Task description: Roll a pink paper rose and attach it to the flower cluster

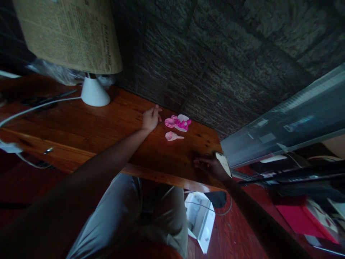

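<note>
My left hand (151,118) rests on the wooden table (124,147), its fingers apart and nothing in them. Just to its right lies a cluster of pink pieces: a light pink round piece (170,122) and a bright magenta, lumpy piece (183,124) on a whitish sheet. Nearer to me is a small pale pink piece (170,136) with a rounded end and a narrow tail; its kind is unclear. Toward the table's right end, my right hand (207,163) is in shadow, fingers loosely apart, holding nothing visible. A phone-like white object (223,162) lies beside its wrist.
A lamp with a newsprint shade (78,36) and white base (95,92) stands at the left, its white cable (40,106) crossing the table. Behind rises a dark stone-patterned wall (215,54). An open white box (199,219) sits on the red floor.
</note>
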Available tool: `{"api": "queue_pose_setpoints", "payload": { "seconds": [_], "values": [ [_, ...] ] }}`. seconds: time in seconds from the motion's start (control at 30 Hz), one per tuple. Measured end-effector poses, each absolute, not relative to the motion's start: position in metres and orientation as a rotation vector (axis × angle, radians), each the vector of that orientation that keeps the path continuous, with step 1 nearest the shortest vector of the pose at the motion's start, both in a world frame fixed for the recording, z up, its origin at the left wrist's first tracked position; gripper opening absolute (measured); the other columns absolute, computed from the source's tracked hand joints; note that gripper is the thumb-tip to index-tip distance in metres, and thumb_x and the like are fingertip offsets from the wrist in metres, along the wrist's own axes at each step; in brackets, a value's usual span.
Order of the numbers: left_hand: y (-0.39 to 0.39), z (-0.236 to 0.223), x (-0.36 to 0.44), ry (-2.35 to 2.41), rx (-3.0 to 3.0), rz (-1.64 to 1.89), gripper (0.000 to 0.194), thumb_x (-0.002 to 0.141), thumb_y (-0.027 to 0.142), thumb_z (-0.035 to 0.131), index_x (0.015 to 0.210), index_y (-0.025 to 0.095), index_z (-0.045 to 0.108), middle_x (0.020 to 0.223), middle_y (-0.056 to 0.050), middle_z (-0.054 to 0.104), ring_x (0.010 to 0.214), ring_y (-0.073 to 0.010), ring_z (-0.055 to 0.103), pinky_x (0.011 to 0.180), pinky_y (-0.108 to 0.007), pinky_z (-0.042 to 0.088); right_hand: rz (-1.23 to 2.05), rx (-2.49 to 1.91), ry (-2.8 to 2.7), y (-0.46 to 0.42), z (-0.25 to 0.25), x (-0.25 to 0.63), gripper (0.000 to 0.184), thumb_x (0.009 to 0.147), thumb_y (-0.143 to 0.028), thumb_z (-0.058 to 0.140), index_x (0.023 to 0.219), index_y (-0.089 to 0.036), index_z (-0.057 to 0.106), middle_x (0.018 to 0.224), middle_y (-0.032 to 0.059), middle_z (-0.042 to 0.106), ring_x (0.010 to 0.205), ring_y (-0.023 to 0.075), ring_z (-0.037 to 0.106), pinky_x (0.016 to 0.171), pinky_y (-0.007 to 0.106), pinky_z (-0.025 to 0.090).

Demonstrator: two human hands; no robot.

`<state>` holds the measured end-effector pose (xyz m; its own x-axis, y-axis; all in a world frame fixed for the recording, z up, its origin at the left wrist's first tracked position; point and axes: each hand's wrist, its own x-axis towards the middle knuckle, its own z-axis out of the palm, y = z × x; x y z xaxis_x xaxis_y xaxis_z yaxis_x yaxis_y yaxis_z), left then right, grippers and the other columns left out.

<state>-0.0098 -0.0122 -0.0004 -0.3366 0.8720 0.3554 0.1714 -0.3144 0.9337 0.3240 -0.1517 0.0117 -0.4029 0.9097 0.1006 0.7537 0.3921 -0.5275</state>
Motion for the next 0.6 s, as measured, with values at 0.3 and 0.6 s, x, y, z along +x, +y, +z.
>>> {"api": "queue_pose_setpoints", "payload": {
  "seconds": [0.3,0.6],
  "values": [
    [-0.007,-0.006,-0.009,1.396,1.397,1.682,0.039,0.104,0.039,0.040,0.087,0.020,0.070,0.050,0.002,0.062,0.059,-0.0156,0.068,0.071,-0.027,0.053,0.114,-1.305,-2.482,-0.173,-0.007,0.333,0.034,0.104,-0.041,0.045,0.108,-0.024,0.074,0.098,0.0096,0.073,0.089,0.0226,0.070,0.082,0.037,0.061],
    [-0.007,-0.005,-0.008,1.406,1.400,1.667,0.038,0.104,0.036,0.041,0.088,0.019,0.071,0.049,0.003,0.062,0.057,-0.0145,0.066,0.070,-0.026,0.052,0.078,-1.520,-2.471,-0.166,-0.008,0.326,0.045,0.106,-0.043,0.030,0.107,-0.020,0.067,0.097,0.0145,0.075,0.086,0.0274,0.072,0.077,0.040,0.058]
  ]
}}
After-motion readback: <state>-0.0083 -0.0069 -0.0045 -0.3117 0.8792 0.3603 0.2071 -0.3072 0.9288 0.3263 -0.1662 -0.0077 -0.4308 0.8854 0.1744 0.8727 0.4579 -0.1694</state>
